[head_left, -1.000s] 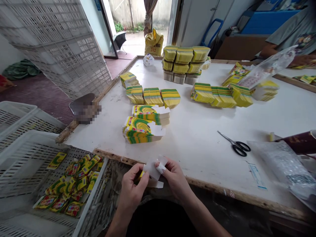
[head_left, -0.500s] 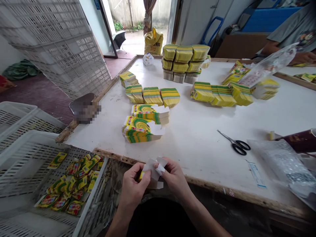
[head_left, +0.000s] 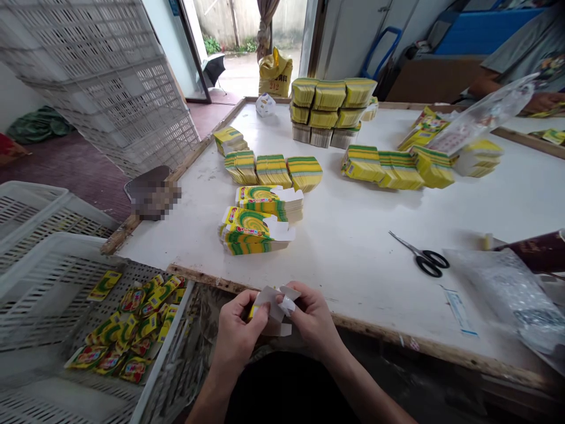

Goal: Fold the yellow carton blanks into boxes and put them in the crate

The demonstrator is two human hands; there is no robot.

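Note:
My left hand (head_left: pixel 236 338) and my right hand (head_left: pixel 311 321) both pinch one small flat carton (head_left: pixel 270 303), white on its inner side with a yellow edge, just below the near edge of the white table (head_left: pixel 353 235). A strip of white tape wraps a fingertip of my right hand. Two stacks of flat yellow-green cartons (head_left: pixel 256 229) lie on the table right beyond my hands. A white plastic crate (head_left: pixel 44 282) at my lower left holds several folded yellow-red cartons (head_left: pixel 132 330).
Black scissors (head_left: pixel 421 256) lie to the right, beside clear plastic bags (head_left: pixel 507 294) and a dark red tube (head_left: pixel 538 250). More carton bundles (head_left: pixel 331 109) fill the back. Another person's arm (head_left: pixel 489 85) holds a clear bag at the far right. White crates lean at left.
My hands have sunk slightly and drawn a little closer, still working the same small carton. Nothing else has moved.

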